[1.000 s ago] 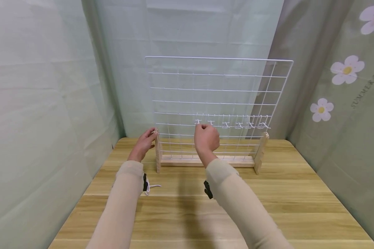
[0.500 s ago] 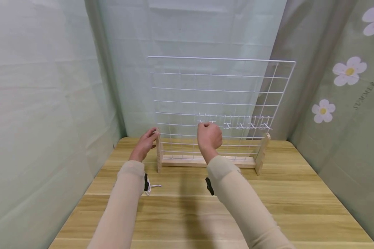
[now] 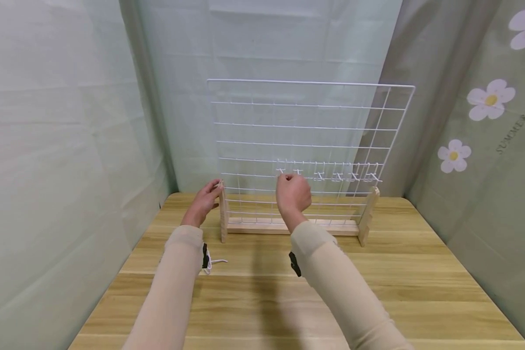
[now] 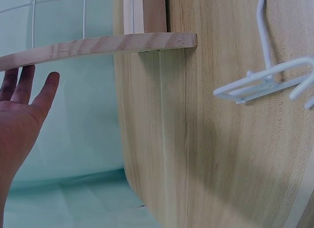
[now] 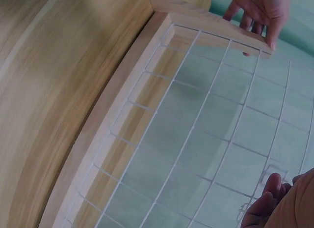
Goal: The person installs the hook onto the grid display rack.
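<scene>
A white wire grid (image 3: 310, 82) stands upright in a wooden stand (image 3: 253, 227) on the table. At its left side my left hand (image 3: 201, 204) holds the top of the wooden side post (image 4: 98, 43), thumb on one side and fingers on the other in the right wrist view. My right hand (image 3: 294, 194) is curled in front of the grid and pinches a white wire hook (image 3: 281, 170), mostly hidden behind the fingers. Several more white hooks (image 3: 338, 177) hang in a row to its right. A loose white hook (image 4: 264, 31) lies on the table by the left wrist.
The wood-grain table (image 3: 398, 301) reaches back to a pale curtain (image 3: 288, 43). A wall with printed flowers (image 3: 453, 156) rises on the right, a plain one (image 3: 61, 170) on the left. The right wooden post (image 3: 366, 218) carries the grid's other end.
My right hand has shifted slightly up and then back down at the hook. The left hand keeps its hold on the post, and the view has turned a little left.
</scene>
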A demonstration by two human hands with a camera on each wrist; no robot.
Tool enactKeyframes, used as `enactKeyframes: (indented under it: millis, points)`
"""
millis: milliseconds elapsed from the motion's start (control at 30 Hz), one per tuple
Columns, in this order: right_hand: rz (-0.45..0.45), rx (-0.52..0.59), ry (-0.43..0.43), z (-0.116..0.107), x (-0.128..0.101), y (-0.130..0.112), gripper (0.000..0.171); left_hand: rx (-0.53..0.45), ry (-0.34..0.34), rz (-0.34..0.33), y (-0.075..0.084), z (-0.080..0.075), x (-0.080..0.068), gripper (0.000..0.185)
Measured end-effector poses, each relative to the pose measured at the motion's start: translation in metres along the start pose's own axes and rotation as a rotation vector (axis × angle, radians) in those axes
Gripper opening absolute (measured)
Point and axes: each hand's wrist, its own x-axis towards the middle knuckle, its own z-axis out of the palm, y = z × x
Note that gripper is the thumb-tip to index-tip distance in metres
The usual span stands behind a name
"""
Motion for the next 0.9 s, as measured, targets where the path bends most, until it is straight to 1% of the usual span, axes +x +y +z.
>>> enactKeyframes:
  millis: [267,533,733,900]
  points:
    - [-0.023,0.025,0.003,0.002,-0.003,0.001,0.030,0.002,0.003,-0.007,-0.002,-0.001,0.002,0.057]
    - [-0.009,0.041,-0.064,0.012,-0.016,0.010,0.028,0.003,-0.004,-0.011,0.000,-0.002,0.000,0.059]
    - [-0.047,0.040,-0.124,0.019,-0.028,0.020,0.026,-0.007,-0.007,-0.008,0.001,-0.001,-0.002,0.058]
    - [-0.094,0.030,-0.187,0.029,-0.040,0.036,0.023,-0.005,-0.004,-0.007,0.000,0.000,0.000,0.057]
